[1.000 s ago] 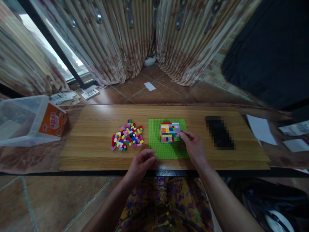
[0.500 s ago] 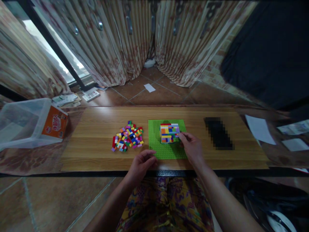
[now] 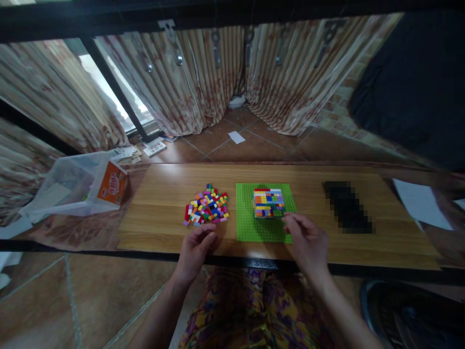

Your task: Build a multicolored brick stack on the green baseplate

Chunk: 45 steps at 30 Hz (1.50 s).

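A block of many-coloured toy bricks (image 3: pixel 269 202) stands on the green baseplate (image 3: pixel 249 230), toward its back. My right hand (image 3: pixel 308 240) is at the block's lower right corner, fingers bent in toward the thumb; whether a small brick is between the tips is hidden. To the left, a heap of loose toy bricks (image 3: pixel 207 207) lies on the wood. Just in front of that heap is my left hand (image 3: pixel 196 249), its fingers loosely curved and the thumb apart from them, with nothing visible in it.
The wooden table (image 3: pixel 156 194) has a dark front edge. A blurred-out black object (image 3: pixel 347 206) lies on its right part. At the far left stands a clear plastic bin (image 3: pixel 78 179) with an orange label. White paper (image 3: pixel 423 201) lies beyond the right end.
My left hand has moved from the baseplate's front left corner to the front of the brick heap. My right hand has drawn back slightly from the block. The camera view has shifted.
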Each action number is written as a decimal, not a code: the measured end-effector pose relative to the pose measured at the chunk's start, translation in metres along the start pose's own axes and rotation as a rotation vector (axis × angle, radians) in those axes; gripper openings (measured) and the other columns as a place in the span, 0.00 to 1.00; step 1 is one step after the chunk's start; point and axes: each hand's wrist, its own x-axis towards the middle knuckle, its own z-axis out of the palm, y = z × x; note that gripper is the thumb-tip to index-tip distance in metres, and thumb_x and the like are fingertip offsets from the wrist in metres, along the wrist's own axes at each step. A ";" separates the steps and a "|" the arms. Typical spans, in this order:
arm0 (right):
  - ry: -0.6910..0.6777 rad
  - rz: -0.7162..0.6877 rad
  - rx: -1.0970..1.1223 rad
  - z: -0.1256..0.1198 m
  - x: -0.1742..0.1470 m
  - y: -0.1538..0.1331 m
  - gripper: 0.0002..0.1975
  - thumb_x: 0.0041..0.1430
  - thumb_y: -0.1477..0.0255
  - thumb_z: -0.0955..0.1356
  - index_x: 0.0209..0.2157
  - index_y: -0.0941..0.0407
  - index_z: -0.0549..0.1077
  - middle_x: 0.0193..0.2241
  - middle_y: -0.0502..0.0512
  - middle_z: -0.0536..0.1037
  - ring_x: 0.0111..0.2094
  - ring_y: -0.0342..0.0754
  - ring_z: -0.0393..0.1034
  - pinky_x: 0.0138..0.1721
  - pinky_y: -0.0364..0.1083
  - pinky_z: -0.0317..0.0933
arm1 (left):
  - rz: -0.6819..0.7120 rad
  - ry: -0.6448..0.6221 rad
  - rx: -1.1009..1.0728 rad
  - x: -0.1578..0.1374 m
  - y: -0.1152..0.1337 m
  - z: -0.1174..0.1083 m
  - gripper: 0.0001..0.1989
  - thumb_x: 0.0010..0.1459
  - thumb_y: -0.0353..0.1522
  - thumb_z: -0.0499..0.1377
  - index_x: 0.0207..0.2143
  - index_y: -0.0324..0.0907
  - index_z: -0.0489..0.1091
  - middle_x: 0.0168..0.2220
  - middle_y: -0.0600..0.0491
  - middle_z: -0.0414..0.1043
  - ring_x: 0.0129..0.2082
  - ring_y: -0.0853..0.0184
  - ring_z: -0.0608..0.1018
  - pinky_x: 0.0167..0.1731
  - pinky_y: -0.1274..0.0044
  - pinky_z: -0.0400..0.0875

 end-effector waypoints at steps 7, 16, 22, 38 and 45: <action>-0.484 -0.326 -0.185 0.062 -0.034 -0.019 0.09 0.62 0.72 0.63 0.38 0.52 0.75 0.36 0.55 0.77 0.39 0.50 0.72 0.41 0.48 0.66 | 0.370 0.374 0.358 0.009 -0.005 -0.036 0.14 0.52 0.37 0.63 0.41 0.41 0.73 0.36 0.51 0.75 0.36 0.65 0.76 0.40 0.75 0.70; -0.531 -0.486 -0.330 0.107 -0.012 -0.020 0.11 0.62 0.76 0.61 0.40 0.54 0.74 0.38 0.57 0.75 0.41 0.51 0.70 0.45 0.49 0.63 | 0.618 0.433 0.890 0.042 -0.016 -0.056 0.25 0.58 0.33 0.57 0.57 0.39 0.60 0.60 0.39 0.59 0.61 0.53 0.62 0.60 0.60 0.58; -0.512 -0.516 -0.459 0.131 0.001 -0.021 0.11 0.61 0.75 0.62 0.40 0.54 0.75 0.37 0.58 0.73 0.39 0.52 0.69 0.41 0.49 0.62 | 0.627 0.322 0.930 0.063 -0.013 -0.044 0.23 0.61 0.30 0.51 0.59 0.37 0.58 0.60 0.38 0.60 0.61 0.55 0.62 0.60 0.59 0.57; -0.426 -0.402 -0.419 0.123 0.009 -0.019 0.08 0.60 0.73 0.64 0.35 0.56 0.75 0.34 0.57 0.75 0.37 0.52 0.70 0.40 0.48 0.61 | 0.652 0.176 0.941 0.062 -0.007 -0.039 0.16 0.61 0.30 0.51 0.51 0.40 0.68 0.47 0.45 0.74 0.49 0.60 0.72 0.52 0.67 0.64; -0.440 -0.411 -0.523 0.149 0.034 -0.024 0.09 0.60 0.75 0.63 0.37 0.56 0.76 0.35 0.56 0.74 0.38 0.50 0.69 0.41 0.47 0.60 | 0.658 0.210 0.922 0.062 -0.007 -0.041 0.14 0.60 0.30 0.52 0.48 0.42 0.69 0.45 0.48 0.74 0.47 0.61 0.73 0.49 0.68 0.67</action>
